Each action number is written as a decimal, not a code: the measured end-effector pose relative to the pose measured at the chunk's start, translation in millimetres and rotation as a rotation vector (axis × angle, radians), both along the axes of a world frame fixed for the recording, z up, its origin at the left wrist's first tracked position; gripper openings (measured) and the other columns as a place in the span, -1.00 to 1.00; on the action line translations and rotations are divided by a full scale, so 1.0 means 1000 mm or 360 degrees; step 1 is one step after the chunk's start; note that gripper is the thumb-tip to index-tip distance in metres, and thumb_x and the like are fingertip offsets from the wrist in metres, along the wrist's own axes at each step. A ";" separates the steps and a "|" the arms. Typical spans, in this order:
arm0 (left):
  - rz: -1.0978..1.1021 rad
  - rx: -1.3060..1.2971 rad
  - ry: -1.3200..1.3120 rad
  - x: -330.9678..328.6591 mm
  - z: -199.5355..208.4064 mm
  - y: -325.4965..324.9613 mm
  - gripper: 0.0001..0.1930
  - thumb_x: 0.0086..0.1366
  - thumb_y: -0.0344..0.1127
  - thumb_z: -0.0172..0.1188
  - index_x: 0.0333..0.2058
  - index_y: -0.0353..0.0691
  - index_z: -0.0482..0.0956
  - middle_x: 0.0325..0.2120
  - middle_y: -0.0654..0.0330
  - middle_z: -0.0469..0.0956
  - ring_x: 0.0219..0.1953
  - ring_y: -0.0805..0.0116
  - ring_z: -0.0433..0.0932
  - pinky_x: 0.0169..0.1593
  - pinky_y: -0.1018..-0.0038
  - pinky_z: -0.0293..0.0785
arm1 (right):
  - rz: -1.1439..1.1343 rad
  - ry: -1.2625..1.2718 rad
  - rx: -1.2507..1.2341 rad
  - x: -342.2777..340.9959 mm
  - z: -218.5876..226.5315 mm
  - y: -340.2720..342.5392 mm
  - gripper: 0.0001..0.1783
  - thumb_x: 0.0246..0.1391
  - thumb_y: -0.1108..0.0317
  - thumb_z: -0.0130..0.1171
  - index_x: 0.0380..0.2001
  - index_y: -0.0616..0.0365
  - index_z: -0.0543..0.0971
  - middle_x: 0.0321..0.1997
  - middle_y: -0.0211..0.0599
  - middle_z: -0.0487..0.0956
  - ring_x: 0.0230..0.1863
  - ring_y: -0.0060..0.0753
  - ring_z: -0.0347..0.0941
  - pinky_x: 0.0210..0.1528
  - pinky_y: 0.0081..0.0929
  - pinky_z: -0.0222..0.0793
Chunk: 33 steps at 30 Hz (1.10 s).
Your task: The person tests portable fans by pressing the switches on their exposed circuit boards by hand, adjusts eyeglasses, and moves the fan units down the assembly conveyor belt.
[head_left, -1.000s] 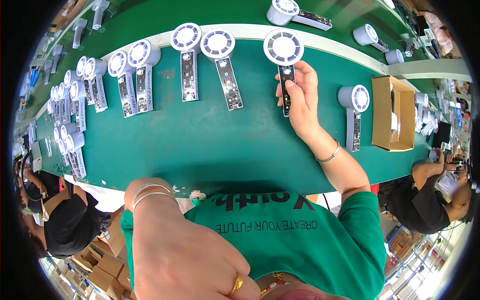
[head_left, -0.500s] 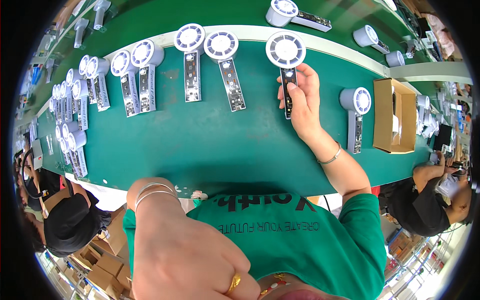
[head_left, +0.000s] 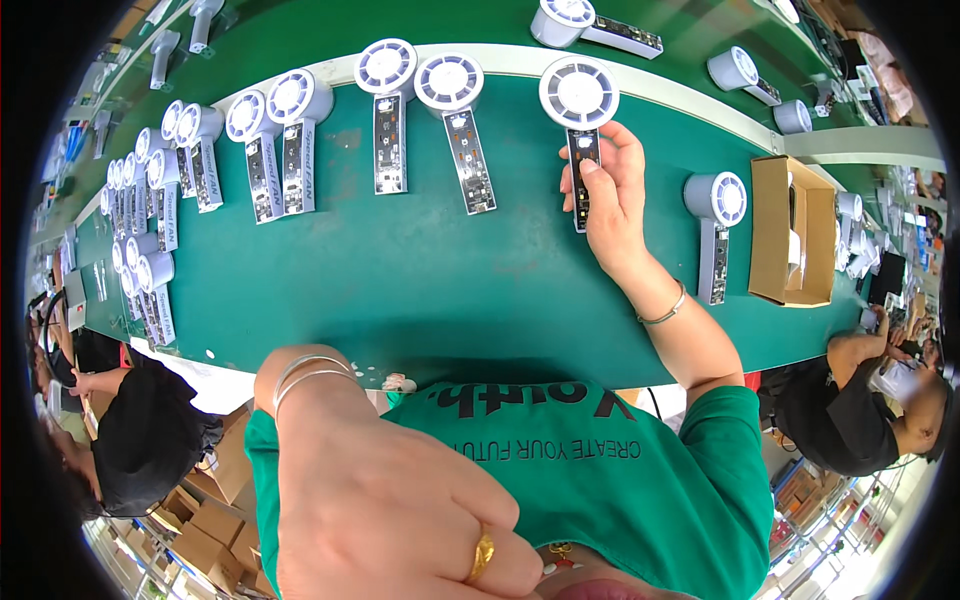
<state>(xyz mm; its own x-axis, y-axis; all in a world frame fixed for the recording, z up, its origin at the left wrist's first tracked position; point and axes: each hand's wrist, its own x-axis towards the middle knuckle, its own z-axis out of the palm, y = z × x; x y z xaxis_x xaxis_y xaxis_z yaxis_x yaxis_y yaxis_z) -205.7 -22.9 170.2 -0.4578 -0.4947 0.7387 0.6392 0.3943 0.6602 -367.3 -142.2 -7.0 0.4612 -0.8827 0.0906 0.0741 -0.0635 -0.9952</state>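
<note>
My right hand (head_left: 612, 195) grips a white handheld fan (head_left: 580, 93) by its handle, thumb on the bare circuit board and fingers behind. The round grille points up at me. Close to my body, low in the picture, my left hand (head_left: 400, 510) is raised with curled fingers and a gold ring; its fingertips are hidden. Left of the held fan lie two similar fans, one (head_left: 449, 82) nearer and one (head_left: 386, 67) farther off, both with boards exposed. Another fan (head_left: 716, 200) lies to the right of my right wrist.
Several more fans (head_left: 297, 97) stretch along the left of the green table (head_left: 420, 290). An open cardboard box (head_left: 792, 285) stands at the right. Beyond a pale raised strip (head_left: 680, 98) lie more fans (head_left: 562, 22). People in dark clothes sit at both sides.
My view has shifted slightly. My left hand has moved a little to the right, still curled. The right hand keeps its hold on the fan. At far left, a person's arm has moved.
</note>
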 end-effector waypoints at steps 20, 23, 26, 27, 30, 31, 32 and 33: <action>0.1266 -0.0507 -0.0332 0.003 -0.011 0.034 -0.74 -0.05 -0.40 0.22 -0.33 0.08 0.51 -0.57 0.24 0.48 -0.63 0.45 0.30 -0.60 0.60 0.24 | 0.0010 0.0432 -0.0102 0.000 -0.004 0.002 -0.62 0.09 0.44 0.01 -0.02 0.28 0.26 -0.32 -0.20 0.50 -0.42 -0.40 0.42 -0.36 -0.46 0.37; 0.0840 -0.0067 -0.0521 0.029 0.007 0.040 -0.83 0.00 -0.28 0.23 -0.38 0.05 0.48 -0.50 0.28 0.45 -0.56 0.41 0.34 -0.54 0.53 0.24 | 0.0005 0.0696 -0.0355 -0.003 0.007 0.000 -0.62 0.02 0.42 0.09 -0.07 0.30 0.34 -0.22 -0.06 0.50 -0.29 -0.15 0.44 -0.21 -0.35 0.38; 0.0737 -0.0182 -0.0028 0.039 -0.011 0.030 -0.86 -0.04 -0.35 0.32 -0.43 0.06 0.65 -0.61 0.34 0.51 -0.64 0.53 0.36 -0.58 0.68 0.29 | -0.0107 0.0972 -0.1193 -0.010 0.039 -0.004 -0.61 -0.05 0.40 0.16 -0.11 0.27 0.41 -0.04 0.00 0.42 0.03 -0.01 0.29 0.06 -0.23 0.23; 0.0736 -0.0134 -0.0039 0.050 -0.007 0.034 -0.88 -0.03 -0.33 0.34 -0.45 0.07 0.67 -0.61 0.34 0.52 -0.64 0.54 0.37 -0.58 0.69 0.30 | -0.0194 0.0925 -0.1365 -0.015 0.062 -0.006 -0.58 -0.05 0.40 0.17 -0.07 0.23 0.41 -0.01 -0.07 0.42 0.04 -0.08 0.30 0.05 -0.26 0.25; 0.0916 0.0042 -0.0420 0.087 0.019 0.039 -0.80 -0.03 -0.51 0.23 -0.41 -0.02 0.52 -0.42 0.27 0.53 -0.36 0.42 0.47 -0.43 0.58 0.39 | -0.0452 -0.0024 -0.1223 -0.054 0.144 0.013 -0.71 0.08 0.22 -0.07 -0.31 0.22 0.51 -0.14 -0.07 0.48 -0.21 -0.20 0.41 -0.22 -0.33 0.34; 0.1137 0.0161 -0.0641 0.092 0.020 0.040 -0.67 -0.09 -0.39 0.37 -0.26 -0.01 0.62 -0.35 0.30 0.52 -0.21 0.41 0.48 -0.30 0.57 0.43 | -0.0171 -0.0837 -0.1176 -0.080 0.166 0.013 -0.69 0.06 0.10 -0.06 -0.35 0.10 0.50 -0.34 -0.21 0.44 -0.45 -0.32 0.26 -0.46 -0.43 0.12; 0.1143 0.0172 -0.0660 0.088 0.024 0.042 -0.67 -0.09 -0.39 0.37 -0.26 -0.01 0.62 -0.35 0.30 0.52 -0.21 0.41 0.48 -0.30 0.57 0.43 | -0.0173 -0.0851 -0.1159 -0.083 0.164 0.015 -0.69 0.06 0.10 -0.06 -0.35 0.10 0.50 -0.34 -0.21 0.44 -0.45 -0.32 0.26 -0.46 -0.43 0.12; 0.1166 0.0166 -0.0734 0.105 0.028 0.059 -0.66 -0.09 -0.40 0.37 -0.25 -0.01 0.62 -0.35 0.29 0.52 -0.22 0.41 0.49 -0.31 0.57 0.44 | -0.0147 -0.0833 -0.1166 -0.111 0.169 0.021 -0.69 0.06 0.10 -0.06 -0.35 0.09 0.50 -0.35 -0.22 0.43 -0.45 -0.33 0.26 -0.46 -0.43 0.11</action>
<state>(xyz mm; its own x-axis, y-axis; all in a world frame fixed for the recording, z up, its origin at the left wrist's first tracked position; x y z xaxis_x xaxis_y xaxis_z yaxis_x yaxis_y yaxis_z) -100.3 36.1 198.5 -0.2404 -0.8364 0.4926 -0.0918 0.5248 0.8463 -478.8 -120.8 161.9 0.1329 -0.5530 0.8225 0.4692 -0.6959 -0.5437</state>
